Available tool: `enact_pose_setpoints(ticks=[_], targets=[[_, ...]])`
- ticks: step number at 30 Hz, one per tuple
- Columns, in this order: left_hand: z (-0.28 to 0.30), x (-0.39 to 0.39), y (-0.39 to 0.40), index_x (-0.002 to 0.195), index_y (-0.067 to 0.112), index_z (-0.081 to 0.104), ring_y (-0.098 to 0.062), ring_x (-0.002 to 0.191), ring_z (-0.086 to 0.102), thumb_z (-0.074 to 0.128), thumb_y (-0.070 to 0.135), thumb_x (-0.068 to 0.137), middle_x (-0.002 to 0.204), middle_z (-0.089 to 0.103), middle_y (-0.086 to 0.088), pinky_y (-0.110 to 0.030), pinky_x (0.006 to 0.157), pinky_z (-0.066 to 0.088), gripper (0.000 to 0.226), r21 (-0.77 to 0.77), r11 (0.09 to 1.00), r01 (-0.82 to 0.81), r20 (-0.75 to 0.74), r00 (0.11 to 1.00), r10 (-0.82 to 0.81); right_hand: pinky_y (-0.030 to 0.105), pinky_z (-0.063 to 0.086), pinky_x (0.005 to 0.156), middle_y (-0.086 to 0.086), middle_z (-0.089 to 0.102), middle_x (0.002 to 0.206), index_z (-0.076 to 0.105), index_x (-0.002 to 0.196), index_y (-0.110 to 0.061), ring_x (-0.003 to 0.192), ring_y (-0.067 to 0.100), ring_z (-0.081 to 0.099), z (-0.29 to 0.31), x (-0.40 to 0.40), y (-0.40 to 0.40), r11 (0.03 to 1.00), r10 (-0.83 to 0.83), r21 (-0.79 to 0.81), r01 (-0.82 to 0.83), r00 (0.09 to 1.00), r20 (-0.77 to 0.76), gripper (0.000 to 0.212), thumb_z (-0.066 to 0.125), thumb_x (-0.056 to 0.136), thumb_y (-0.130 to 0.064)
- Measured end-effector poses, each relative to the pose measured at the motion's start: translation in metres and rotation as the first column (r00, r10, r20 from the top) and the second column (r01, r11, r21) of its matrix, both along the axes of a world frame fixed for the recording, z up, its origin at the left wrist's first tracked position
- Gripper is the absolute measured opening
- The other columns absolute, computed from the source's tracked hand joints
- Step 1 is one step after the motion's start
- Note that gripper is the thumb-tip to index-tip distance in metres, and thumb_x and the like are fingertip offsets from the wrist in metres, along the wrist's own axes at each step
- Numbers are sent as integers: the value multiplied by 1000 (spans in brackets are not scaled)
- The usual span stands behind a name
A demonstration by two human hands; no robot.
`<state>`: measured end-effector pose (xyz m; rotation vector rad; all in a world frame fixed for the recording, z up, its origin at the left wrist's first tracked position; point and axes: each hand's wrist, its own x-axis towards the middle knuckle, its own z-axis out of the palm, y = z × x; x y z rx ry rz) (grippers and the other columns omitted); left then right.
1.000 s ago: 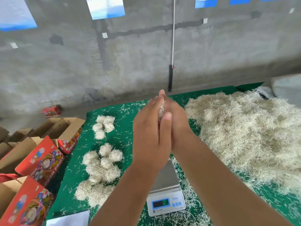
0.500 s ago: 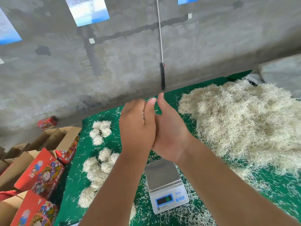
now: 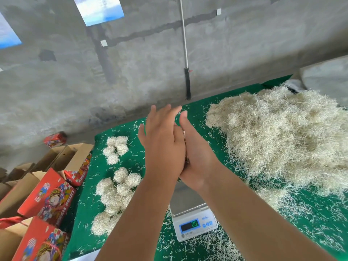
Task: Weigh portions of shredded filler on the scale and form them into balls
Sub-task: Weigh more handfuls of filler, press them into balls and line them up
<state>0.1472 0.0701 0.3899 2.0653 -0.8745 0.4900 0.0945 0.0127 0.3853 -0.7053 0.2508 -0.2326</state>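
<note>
Two palms are pressing flat against each other above the desk (image 3: 244, 95), and by my reading the forming step is in hand: a portion of shredded filler is being rolled between them, though almost none of it is showing, only a thin pale sliver at the seam where the hands are meeting.

Largest first: the loose heap of filler (image 3: 282, 132) is lying to the right of the grip, well apart from it; the finished balls (image 3: 116, 187) are sitting in two clusters to its left; the scale (image 3: 194, 221) is standing directly beneath the wrists, its pan showing bare where visible, its display reading what looks like zero, so the weighing of this portion seems done.

The left hand (image 3: 163, 147) is lying on the near side, its back facing the camera, fingers straight and slightly fanned, tips pointing up and away; the right hand (image 3: 195, 155) is standing behind it, thumb upright, fingers straight; neither hand is curling round anything, so the grip is a flat press of palm on palm, not a clench.

The next move is probably calling for a few more circling rubs until the portion is holding round, then setting it down to the left of the grip among the balls; pressing too lightly could be letting strands shed onto the scale below.
</note>
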Motion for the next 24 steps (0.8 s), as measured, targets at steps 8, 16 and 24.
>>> enact_pose_setpoints(ticks=[8,16,24], targets=[[-22,-20,-2,132,17,62,-25,132,56,37,64,100,135,63,-10,-54,112,45,62,-370,929,-4,-559,800,-219,30,47,58,8,55,58,56,57,-8,54,18,54,-3,9,-12,782,-429,-515,350,903,-37,57,66,99,-45],[-12,2,6,114,13,76,-26,114,72,56,58,102,121,73,-11,-49,94,60,51,-699,655,-287,-713,211,-668,43,49,90,-8,70,101,70,92,-25,100,17,61,-23,19,-8,-114,-430,-964,242,862,268,51,31,107,-56],[-19,18,3,67,15,50,-15,57,44,52,26,100,60,50,1,-31,56,39,34,-518,841,-157,-469,874,-126,44,44,115,-1,71,133,68,132,-26,127,13,64,-24,16,2,905,39,-423,-35,999,0,62,31,105,-70]])
